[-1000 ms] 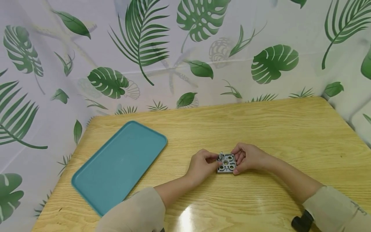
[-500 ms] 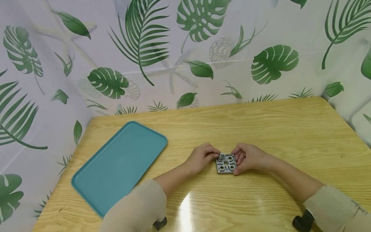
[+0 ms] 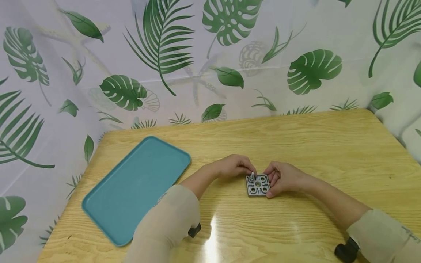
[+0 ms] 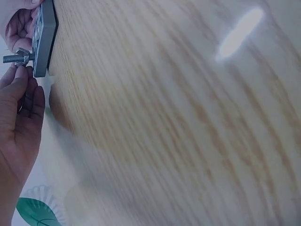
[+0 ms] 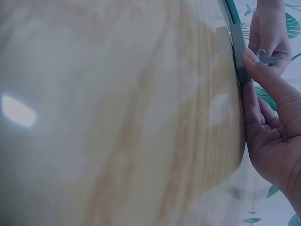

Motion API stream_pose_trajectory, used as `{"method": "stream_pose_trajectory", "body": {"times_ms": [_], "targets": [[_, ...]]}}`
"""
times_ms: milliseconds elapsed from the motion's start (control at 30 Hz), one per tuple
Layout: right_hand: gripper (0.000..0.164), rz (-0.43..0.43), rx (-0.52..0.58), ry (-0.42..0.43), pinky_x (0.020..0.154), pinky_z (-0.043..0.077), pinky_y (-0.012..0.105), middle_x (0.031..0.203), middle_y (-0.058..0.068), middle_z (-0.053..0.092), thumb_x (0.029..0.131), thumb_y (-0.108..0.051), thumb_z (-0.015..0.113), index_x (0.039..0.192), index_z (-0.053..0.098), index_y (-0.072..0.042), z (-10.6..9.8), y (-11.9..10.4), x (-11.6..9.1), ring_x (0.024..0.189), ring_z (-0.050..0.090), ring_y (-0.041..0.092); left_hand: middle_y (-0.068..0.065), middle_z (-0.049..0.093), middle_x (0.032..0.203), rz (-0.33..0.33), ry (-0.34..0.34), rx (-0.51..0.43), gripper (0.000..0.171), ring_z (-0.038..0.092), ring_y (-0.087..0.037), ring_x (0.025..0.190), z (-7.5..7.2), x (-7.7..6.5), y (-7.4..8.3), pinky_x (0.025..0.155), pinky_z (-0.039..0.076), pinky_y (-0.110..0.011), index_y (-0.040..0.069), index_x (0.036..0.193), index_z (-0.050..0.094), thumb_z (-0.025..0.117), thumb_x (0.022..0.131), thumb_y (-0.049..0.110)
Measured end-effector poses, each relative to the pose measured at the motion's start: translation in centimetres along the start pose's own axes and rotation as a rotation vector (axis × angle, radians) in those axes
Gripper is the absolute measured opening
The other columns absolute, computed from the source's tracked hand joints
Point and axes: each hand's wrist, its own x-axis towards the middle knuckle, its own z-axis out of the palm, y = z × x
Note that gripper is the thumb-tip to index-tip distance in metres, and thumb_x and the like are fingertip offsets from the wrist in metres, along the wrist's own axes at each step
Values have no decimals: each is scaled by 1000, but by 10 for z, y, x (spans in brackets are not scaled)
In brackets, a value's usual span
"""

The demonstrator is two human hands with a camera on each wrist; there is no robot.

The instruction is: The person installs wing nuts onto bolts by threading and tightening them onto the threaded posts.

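Note:
A square grey metal plate (image 3: 258, 193) with several round holes lies low over the wooden table, right of the middle in the head view. My right hand (image 3: 287, 178) grips its right edge, thumb at the near corner and fingers at the far one. From the plate's far left corner a threaded bolt (image 4: 9, 59) sticks up, carrying a metal nut (image 4: 21, 55). My left hand (image 3: 234, 166) comes in from the far left and pinches the nut between thumb and forefinger, as the left wrist view shows. Part of the nut is hidden behind the fingertips.
A blue-green rectangular tray (image 3: 136, 190) lies on the left of the wooden table (image 3: 322, 146), partly covered by the left sleeve (image 3: 167, 219). Behind the table hangs a leaf-patterned cloth (image 3: 197, 54).
My left hand has shifted from the plate's left side round to its far left corner, its forearm swinging forward. My right hand keeps its grip and the plate stays in place.

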Motion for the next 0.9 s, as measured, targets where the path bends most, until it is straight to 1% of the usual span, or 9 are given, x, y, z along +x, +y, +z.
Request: {"method": "stream_pose_trajectory", "body": {"times_ms": [133,233,367,467,533,633,733,800,900], "targets": [[64,5,-9,13,66,53,23,88,11,59,63,-9,87,110,49,11,-1,-2,-1,77,58,19,-5,65,110,-12,21,-23,20,57,-9,101,0,1,0,89,43,-15,8,108,71,56,95,9],[65,7,-5,11,67,53,23,89,12,58,63,-9,87,111,48,11,0,-2,0,78,58,19,-4,65,111,-42,83,-46,21,57,-9,101,2,-1,-1,88,43,-15,8,112,70,57,95,12],[66,5,3,7,67,53,22,89,12,59,64,-9,87,112,48,12,0,-1,0,78,58,19,-3,65,110,-84,184,-120,23,57,-7,99,10,-11,-3,87,44,-16,9,115,68,58,95,13],[66,3,20,6,66,53,22,88,12,59,63,-7,87,111,48,12,1,0,1,77,59,18,-2,65,105,-123,235,-187,25,57,-6,94,19,-21,-2,83,46,-17,8,116,66,61,92,10],[65,3,30,8,66,53,22,88,12,59,62,-6,87,111,47,13,1,0,1,77,59,18,-1,63,103,-157,272,-219,28,56,-6,91,26,-28,1,81,47,-18,7,116,65,64,89,11],[65,-1,31,12,66,53,22,87,12,59,62,-6,87,111,48,13,2,0,1,76,59,18,2,59,101,-225,363,-217,35,54,-8,90,39,-35,9,80,46,-19,8,115,64,71,84,23],[65,-3,20,17,66,53,22,87,12,59,62,-6,87,110,48,13,2,-1,0,77,59,18,4,57,99,-283,480,-217,39,52,-9,90,52,-37,18,79,45,-21,9,109,63,74,81,34],[65,-5,16,17,67,53,23,87,12,59,62,-7,87,110,48,13,2,-1,0,77,59,19,4,57,96,-298,565,-241,39,51,-8,87,61,-37,23,76,45,-20,10,106,64,75,80,36],[65,-3,17,14,67,53,22,88,12,59,62,-7,87,110,48,13,2,1,0,77,59,19,4,59,92,-294,667,-293,32,53,-6,82,70,-34,29,71,46,-18,9,101,67,77,80,32]]}}
